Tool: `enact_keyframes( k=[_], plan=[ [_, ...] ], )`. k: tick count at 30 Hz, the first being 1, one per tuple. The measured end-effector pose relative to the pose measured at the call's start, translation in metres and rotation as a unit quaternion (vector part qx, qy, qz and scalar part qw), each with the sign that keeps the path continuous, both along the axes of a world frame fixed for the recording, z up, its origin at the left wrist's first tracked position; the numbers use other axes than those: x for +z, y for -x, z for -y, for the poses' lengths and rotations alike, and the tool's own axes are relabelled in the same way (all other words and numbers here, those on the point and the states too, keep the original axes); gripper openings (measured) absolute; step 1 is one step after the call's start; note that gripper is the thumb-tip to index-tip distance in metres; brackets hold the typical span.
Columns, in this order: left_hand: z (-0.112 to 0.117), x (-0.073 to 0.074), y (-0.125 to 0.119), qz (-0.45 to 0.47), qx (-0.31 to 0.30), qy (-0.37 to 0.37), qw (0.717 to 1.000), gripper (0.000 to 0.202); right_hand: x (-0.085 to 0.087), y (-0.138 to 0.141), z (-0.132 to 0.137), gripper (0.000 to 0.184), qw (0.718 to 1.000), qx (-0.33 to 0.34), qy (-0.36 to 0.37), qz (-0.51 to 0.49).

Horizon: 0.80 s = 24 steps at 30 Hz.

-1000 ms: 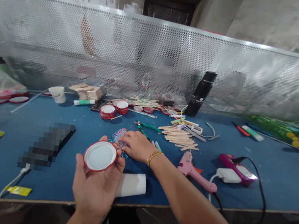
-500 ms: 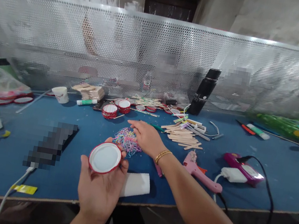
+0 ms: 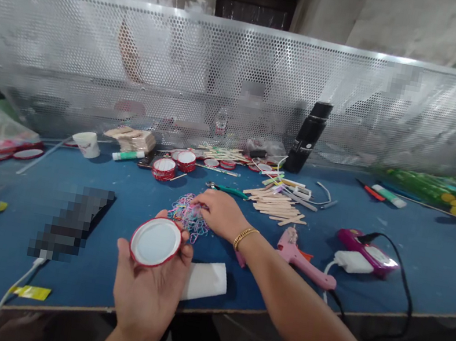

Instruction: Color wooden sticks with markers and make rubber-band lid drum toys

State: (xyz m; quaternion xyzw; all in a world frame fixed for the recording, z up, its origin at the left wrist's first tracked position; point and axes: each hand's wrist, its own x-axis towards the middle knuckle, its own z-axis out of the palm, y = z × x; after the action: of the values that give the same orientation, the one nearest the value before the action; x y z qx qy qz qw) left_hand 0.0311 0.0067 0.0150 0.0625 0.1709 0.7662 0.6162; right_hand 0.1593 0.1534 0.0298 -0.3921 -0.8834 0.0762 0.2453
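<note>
A round jar lid (image 3: 156, 242), red at the rim with its white inside facing up, rests in my left hand (image 3: 150, 298), the fingers and thumb curled about its edge. Just beyond it lies a tangled heap of thin pastel strands (image 3: 191, 217), perhaps small rubber bands. My right hand (image 3: 224, 215), with a gold bracelet at the wrist, is at the right side of this heap. Its fingers bend down with the tips pinched on the strands; how many they grip is hidden. A white rolled sheet (image 3: 206, 281) lies beside my left hand.
Wooden sticks (image 3: 277, 205), green-handled pliers (image 3: 228, 190) and a pink glue gun (image 3: 304, 261) lie to the right. Red-rimmed lids (image 3: 164, 168) are stacked behind. A phone (image 3: 73, 222) with a cable lies left. A black bottle (image 3: 308, 137) stands by the perforated metal screen (image 3: 174, 73).
My right hand has lowered into the heap of strands, and its outstretched fingers have curled in. The left hand still holds the lid. The view has shifted slightly.
</note>
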Motion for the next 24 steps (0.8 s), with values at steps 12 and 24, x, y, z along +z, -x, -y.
enact_keyframes(
  k=[12, 24],
  plan=[
    [-0.001, 0.010, -0.004, 0.002, 0.010, 0.046, 0.999, 0.067, 0.008, 0.020, -0.001, 0.077, 0.996, 0.004, 0.051, 0.075],
    [0.001, 0.012, -0.002, -0.044, 0.000, 0.028, 0.999, 0.070, 0.024, 0.033, -0.027, 0.024, 0.983, 0.072, 0.101, 0.138]
  ],
)
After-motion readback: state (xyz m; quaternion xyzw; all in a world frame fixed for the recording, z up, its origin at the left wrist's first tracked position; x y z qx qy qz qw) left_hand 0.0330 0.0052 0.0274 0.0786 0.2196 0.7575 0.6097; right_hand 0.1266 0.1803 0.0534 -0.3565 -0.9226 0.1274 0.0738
